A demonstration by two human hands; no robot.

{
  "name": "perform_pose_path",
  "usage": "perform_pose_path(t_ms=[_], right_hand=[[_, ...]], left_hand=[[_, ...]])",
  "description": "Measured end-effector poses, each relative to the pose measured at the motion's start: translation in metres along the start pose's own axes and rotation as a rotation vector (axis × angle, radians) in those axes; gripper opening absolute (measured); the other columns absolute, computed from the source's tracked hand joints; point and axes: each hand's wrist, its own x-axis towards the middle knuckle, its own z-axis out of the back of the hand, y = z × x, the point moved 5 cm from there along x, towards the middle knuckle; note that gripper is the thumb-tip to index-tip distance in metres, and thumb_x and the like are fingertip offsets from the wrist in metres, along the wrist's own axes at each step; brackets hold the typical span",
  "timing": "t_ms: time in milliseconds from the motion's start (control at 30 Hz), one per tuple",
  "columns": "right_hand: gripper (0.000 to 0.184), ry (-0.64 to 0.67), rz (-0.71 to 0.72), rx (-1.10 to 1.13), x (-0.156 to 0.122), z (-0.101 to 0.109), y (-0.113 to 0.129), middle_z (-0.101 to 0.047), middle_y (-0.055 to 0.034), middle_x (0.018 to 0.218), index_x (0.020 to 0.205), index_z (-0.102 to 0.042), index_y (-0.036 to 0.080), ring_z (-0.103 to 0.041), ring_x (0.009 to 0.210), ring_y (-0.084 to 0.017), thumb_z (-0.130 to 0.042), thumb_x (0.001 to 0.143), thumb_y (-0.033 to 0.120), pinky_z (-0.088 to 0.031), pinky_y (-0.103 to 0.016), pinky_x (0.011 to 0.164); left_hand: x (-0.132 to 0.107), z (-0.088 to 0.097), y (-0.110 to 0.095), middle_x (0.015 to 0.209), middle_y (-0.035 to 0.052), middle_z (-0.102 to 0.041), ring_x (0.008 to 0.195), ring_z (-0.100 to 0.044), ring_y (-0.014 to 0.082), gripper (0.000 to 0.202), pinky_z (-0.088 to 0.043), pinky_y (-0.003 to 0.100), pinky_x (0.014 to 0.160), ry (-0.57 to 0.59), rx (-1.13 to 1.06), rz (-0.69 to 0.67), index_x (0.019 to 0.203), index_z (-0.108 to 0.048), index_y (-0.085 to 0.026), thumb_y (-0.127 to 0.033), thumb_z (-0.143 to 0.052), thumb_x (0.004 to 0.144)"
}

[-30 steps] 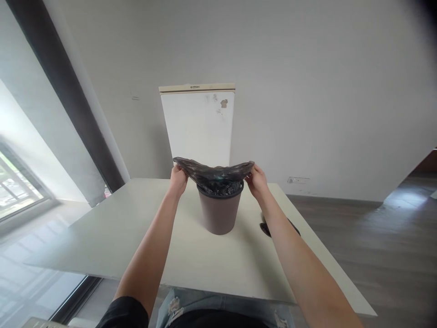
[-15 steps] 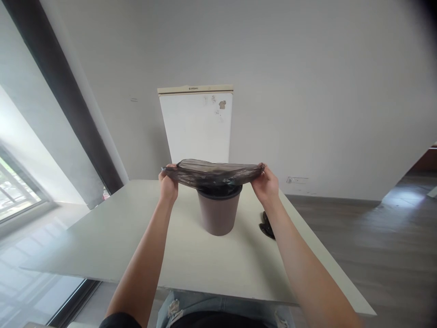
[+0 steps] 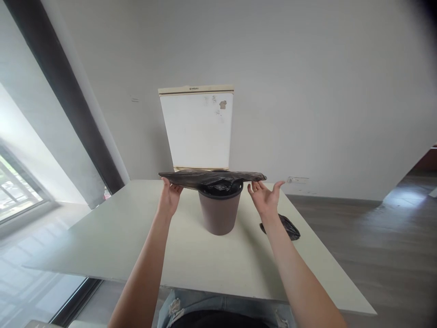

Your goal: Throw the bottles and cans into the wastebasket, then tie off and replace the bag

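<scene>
A small brown bin stands upright on a white table. A dark plastic bag lies spread flat across its mouth, its edges sticking out on both sides. My left hand is under the bag's left edge, fingers stretched up and touching it. My right hand is just below the bag's right edge, palm up and fingers spread, holding nothing.
A crumpled dark bag lies on the table to the right of the bin. A white board leans on the wall behind the table. A window is at the left; wooden floor lies to the right.
Both hands have let go of the bag's edges and opened. The bag, stretched wide between them before, now lies flat over the bin's mouth. My right arm shifted, uncovering the crumpled bag.
</scene>
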Motion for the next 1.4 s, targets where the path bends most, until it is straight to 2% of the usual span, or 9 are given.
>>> perform_pose_path(t_ms=[133, 300, 400, 533, 700, 900, 1067, 1233, 1400], right_hand=[[0.053, 0.032, -0.097, -0.173, -0.001, -0.007, -0.018, -0.070, -0.0050, 0.108, 0.097, -0.069, 0.025, -0.065, 0.109, -0.023, -0.080, 0.076, 0.073, -0.057, -0.041, 0.093], [0.026, 0.062, 0.217, -0.167, 0.016, -0.041, 0.001, -0.072, -0.0019, 0.118, 0.095, -0.073, 0.024, -0.064, 0.116, -0.019, -0.086, 0.083, 0.044, -0.048, -0.038, 0.107], [0.025, 0.171, 0.297, -0.057, 0.023, -0.070, 0.013, -0.072, -0.0024, 0.115, 0.081, -0.065, 0.024, -0.065, 0.117, -0.020, -0.078, 0.091, 0.042, -0.048, -0.039, 0.109], [0.030, 0.302, 0.234, -0.183, 0.021, -0.107, 0.020, -0.051, 0.0043, 0.068, 0.080, -0.055, 0.026, -0.061, 0.069, -0.016, -0.068, 0.097, 0.047, -0.057, -0.036, 0.080], [0.019, 0.507, 0.019, -0.550, 0.013, -0.145, 0.014, -0.027, 0.0092, 0.059, 0.088, -0.058, 0.026, -0.021, 0.048, -0.010, -0.068, 0.090, 0.042, -0.026, -0.026, 0.045], [0.029, 0.672, -0.107, -0.724, 0.005, -0.162, -0.002, -0.058, 0.0022, 0.074, 0.109, -0.061, 0.022, -0.044, 0.061, -0.013, -0.061, 0.080, 0.025, -0.033, -0.028, 0.057], [0.029, 0.678, -0.016, -0.848, 0.009, -0.158, -0.011, -0.067, 0.0009, 0.077, 0.097, -0.052, 0.023, -0.057, 0.061, -0.014, -0.069, 0.088, 0.046, -0.038, -0.029, 0.060], [0.033, 0.738, -0.035, -1.006, 0.000, -0.159, -0.020, -0.065, 0.0062, 0.068, 0.097, -0.036, 0.028, -0.060, 0.058, -0.017, -0.064, 0.093, 0.046, -0.039, -0.028, 0.056], [0.033, 0.905, 0.081, -1.037, -0.014, -0.169, -0.028, -0.066, 0.0071, 0.070, 0.094, -0.027, 0.030, -0.066, 0.069, -0.019, -0.059, 0.092, 0.030, -0.046, -0.031, 0.064]], left_hand=[[-0.005, -0.015, 0.005, 0.140, 0.0118, -0.068, 0.138, -0.058, 0.0276, 0.049, -0.047, 0.041, 0.117, 0.052, 0.087, -0.046, 0.116, -0.075, -0.024, -0.061, -0.080, 0.084], [0.005, -0.050, -0.016, 0.149, 0.0096, -0.062, 0.146, -0.050, 0.0289, 0.037, -0.045, 0.041, 0.117, 0.058, 0.048, -0.244, 0.107, -0.075, -0.025, -0.057, -0.076, 0.090], [0.014, -0.070, -0.023, 0.115, 0.0073, -0.075, 0.115, -0.070, 0.0247, 0.034, -0.056, 0.040, 0.100, 0.068, -0.082, -0.270, 0.091, -0.067, -0.024, -0.057, -0.072, 0.093], [0.017, -0.096, -0.021, 0.057, -0.0082, -0.035, 0.044, -0.041, 0.0072, 0.032, -0.046, 0.021, 0.050, 0.113, -0.094, -0.172, 0.086, -0.060, -0.022, -0.050, -0.069, 0.099], [0.010, -0.130, -0.009, 0.070, -0.0027, -0.041, 0.052, -0.037, 0.0067, 0.029, -0.032, 0.019, 0.045, 0.303, 0.125, 0.058, 0.096, -0.070, -0.015, -0.041, -0.059, 0.100], [0.004, -0.143, -0.003, 0.062, -0.0045, -0.046, 0.053, -0.038, 0.0093, 0.036, -0.031, 0.022, 0.049, 0.375, 0.484, -0.076, 0.120, -0.071, -0.017, -0.044, -0.067, 0.096], [0.001, -0.147, 0.005, 0.065, -0.0002, -0.061, 0.056, -0.053, 0.0105, 0.025, -0.040, 0.022, 0.054, 0.335, 0.618, -0.157, 0.102, -0.075, -0.017, -0.040, -0.072, 0.091], [-0.002, -0.154, 0.010, 0.122, 0.0133, -0.073, 0.061, -0.065, 0.0099, 0.020, -0.046, 0.022, 0.050, 0.449, 0.643, -0.144, 0.095, -0.080, -0.017, -0.034, -0.075, 0.085], [-0.005, -0.155, 0.015, 0.059, 0.0015, -0.067, 0.048, -0.058, 0.0101, 0.022, -0.045, 0.020, 0.048, 0.478, 0.711, -0.031, 0.098, -0.082, -0.015, -0.032, -0.075, 0.086]])
